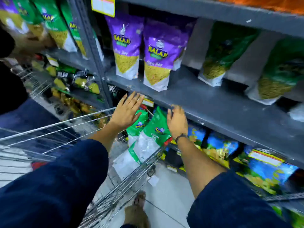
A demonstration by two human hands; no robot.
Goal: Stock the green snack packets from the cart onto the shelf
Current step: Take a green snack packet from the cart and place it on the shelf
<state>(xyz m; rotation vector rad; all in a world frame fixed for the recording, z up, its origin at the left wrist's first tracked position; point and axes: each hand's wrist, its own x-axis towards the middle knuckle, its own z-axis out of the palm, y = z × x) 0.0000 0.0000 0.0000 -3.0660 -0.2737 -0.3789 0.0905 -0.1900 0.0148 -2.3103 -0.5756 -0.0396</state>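
Two green snack packets stand in the far corner of the wire cart (69, 123), just under the front edge of the grey shelf (205, 102). My left hand (126, 111) hovers flat with its fingers spread over the left packet (139, 123), thumb touching its top. My right hand (176, 121) curls around the upper right edge of the taller green packet (155, 130). More green packets (225, 51) stand on the shelf at the right, turned sideways and blurred.
Two purple packets (161, 56) stand on the shelf straight ahead, with bare shelf in front of them. Another person's dark sleeve (6, 45) reaches to the left shelf bay. Blue and yellow packets (263, 170) fill the shelf below. My sandalled foot (136, 209) is beside the cart.
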